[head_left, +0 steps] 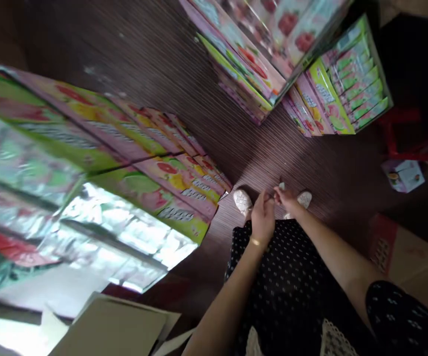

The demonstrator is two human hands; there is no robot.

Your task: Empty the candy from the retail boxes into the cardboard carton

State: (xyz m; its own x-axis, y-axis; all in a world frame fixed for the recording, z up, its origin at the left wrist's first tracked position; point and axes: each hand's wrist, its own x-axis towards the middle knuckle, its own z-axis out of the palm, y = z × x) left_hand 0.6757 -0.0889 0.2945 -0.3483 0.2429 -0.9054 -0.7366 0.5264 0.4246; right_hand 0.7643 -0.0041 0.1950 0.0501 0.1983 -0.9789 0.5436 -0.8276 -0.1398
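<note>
My left hand (263, 217), with a thin gold bracelet (254, 241) at the wrist, is held low in front of my dark patterned skirt (277, 277). Its fingers are curled together, and what lies between them is too small and blurred to name. Close beside it, my right hand (287, 198) is closed in a pinch. A small pale piece (281, 186) with a dark thin tip shows at its fingers; its kind is unclear. The two hands nearly touch, above the floor between my white shoes (242, 201).
Stacked pink and green fruit-print boxes (177, 198) fill the left, some open-faced with shiny packets. More stacks (251, 64) rise ahead, beside an open box of green packets (362, 84). A small white-purple box (403, 175) and a cardboard carton (414, 267) lie right. Cardboard flaps (113, 326) are lower left.
</note>
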